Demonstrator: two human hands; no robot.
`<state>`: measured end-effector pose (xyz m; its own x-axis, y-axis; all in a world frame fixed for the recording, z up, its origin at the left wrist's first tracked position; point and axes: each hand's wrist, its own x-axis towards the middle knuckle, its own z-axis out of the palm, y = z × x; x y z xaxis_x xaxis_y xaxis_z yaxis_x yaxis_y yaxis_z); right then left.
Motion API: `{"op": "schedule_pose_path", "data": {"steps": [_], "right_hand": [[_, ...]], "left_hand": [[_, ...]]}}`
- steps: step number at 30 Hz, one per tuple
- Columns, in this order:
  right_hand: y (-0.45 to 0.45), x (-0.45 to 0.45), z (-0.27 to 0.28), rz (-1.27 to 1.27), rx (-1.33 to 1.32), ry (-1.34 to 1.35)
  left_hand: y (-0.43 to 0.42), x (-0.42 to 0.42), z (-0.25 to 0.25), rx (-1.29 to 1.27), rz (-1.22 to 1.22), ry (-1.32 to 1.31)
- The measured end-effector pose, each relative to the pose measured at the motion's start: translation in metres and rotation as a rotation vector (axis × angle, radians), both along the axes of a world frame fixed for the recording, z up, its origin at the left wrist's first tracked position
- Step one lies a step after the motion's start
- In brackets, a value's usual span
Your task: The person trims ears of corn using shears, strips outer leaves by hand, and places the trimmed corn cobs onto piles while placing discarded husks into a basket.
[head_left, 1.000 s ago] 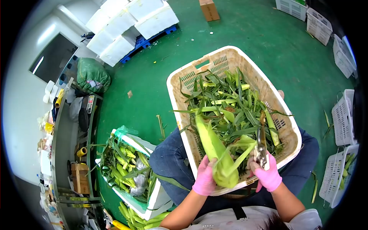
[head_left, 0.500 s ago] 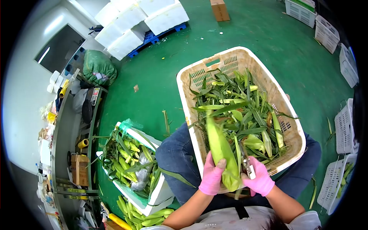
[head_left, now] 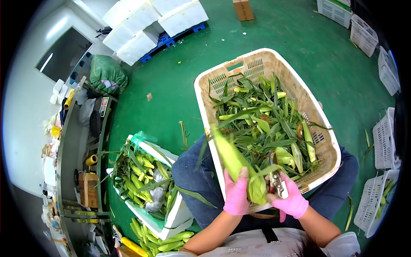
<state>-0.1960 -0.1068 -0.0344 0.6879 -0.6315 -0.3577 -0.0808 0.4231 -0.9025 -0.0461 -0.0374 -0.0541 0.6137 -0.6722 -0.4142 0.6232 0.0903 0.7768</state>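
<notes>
My left hand [head_left: 236,195], in a pink glove, is wrapped round the lower part of a green ear of corn [head_left: 234,158] in its husk. The ear leans up and to the left over the near side of a large plastic crate [head_left: 201,96]. In my right hand [head_left: 293,200], also gloved in pink, is a pair of pruning shears [head_left: 278,185], close to the ear's lower end. A loose husk leaf curls between ear and shears. Stripped leaves and husks [head_left: 274,124] lie heaped in the crate, which rests across my legs.
On my left stands a white foam box [head_left: 182,218] holding corn and a grey bag. Trimmed ears [head_left: 171,243] are piled beside it. A shelf [head_left: 64,171] runs along the left wall, foam boxes [head_left: 182,19] sit on a blue pallet, and white baskets [head_left: 385,137] line the right.
The ear's upper end has swung left, and its lower end has drawn up a little. A leaf now bends across near the shears. Both hands keep their holds.
</notes>
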Motion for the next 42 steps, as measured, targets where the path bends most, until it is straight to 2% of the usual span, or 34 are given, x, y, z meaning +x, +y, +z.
{"op": "schedule_pose_path", "data": {"steps": [3,4,7,8,10,12,16,19,20,22,24,27,28,31,34,35,37,39,40,41,42], "right_hand": [[0.011,0.002,-0.017,0.032,-0.696,0.142],[0.012,0.002,-0.018,0.058,-0.822,0.246],[0.006,-0.002,-0.024,0.045,-0.57,0.265],[0.003,-0.003,-0.023,0.028,-0.437,0.154],[-0.008,-0.009,0.007,0.097,-0.108,0.201],[-0.014,-0.01,0.012,0.079,-0.058,0.207],[-0.025,-0.015,0.016,0.072,-0.243,0.202],[-0.024,-0.015,0.041,0.171,-0.069,0.193],[-0.023,-0.016,0.044,0.191,-0.018,0.181],[-0.019,-0.02,0.046,0.207,0.028,0.15],[-0.013,-0.023,0.042,0.134,-0.007,0.081],[-0.006,-0.026,0.019,0.038,-0.454,0.035],[-0.006,-0.031,0.018,0.035,-0.527,0.054],[-0.016,-0.044,0.03,-0.102,-0.799,0.18],[-0.02,-0.059,0.007,-0.463,-0.723,0.269],[-0.029,-0.069,0.013,-0.605,-0.481,0.225],[-0.055,-0.078,0.021,-0.71,-0.392,0.252],[-0.08,-0.07,0.025,-0.602,-0.827,0.304],[-0.09,-0.062,0.03,-0.479,-1.12,0.438],[-0.092,-0.06,0.033,-0.392,-1.16,0.572],[-0.087,-0.057,0.035,-0.322,-1.2,0.573]], "left_hand": [[-0.008,0.003,0.002,0.056,0.054,-0.105],[-0.008,0.001,0.003,0.076,0.018,-0.133],[-0.007,-0.002,0.003,0.036,-0.017,-0.163],[-0.004,0.001,0.003,0.015,-0.065,-0.139],[0.0,0.011,0.003,-0.062,-0.156,0.032],[0.0,0.023,-0.006,-0.091,-0.254,0.128],[0.003,0.025,-0.023,-0.167,-0.326,0.407],[0.002,0.018,-0.044,-0.415,-0.381,0.666],[0.003,0.01,-0.043,-0.503,-0.351,0.825],[0.003,0.004,-0.048,-0.508,-0.349,0.816],[0.005,0.004,-0.044,-0.461,-0.42,0.962],[0.011,0.01,-0.036,-0.184,-0.585,0.781],[0.012,0.012,-0.031,-0.144,-0.601,0.722],[0.018,0.025,-0.032,-0.233,-0.626,0.688],[0.017,0.037,-0.012,-0.186,-0.611,0.375],[0.017,0.038,-0.006,-0.187,-0.611,0.26],[0.03,0.043,-0.018,-0.123,-0.547,0.27],[0.038,0.046,-0.022,-0.091,-0.538,0.122],[0.038,0.045,-0.026,-0.093,-0.521,0.069],[0.039,0.044,-0.025,-0.048,-0.499,-0.013],[0.038,0.04,-0.019,-0.006,-0.477,-0.094]]}}
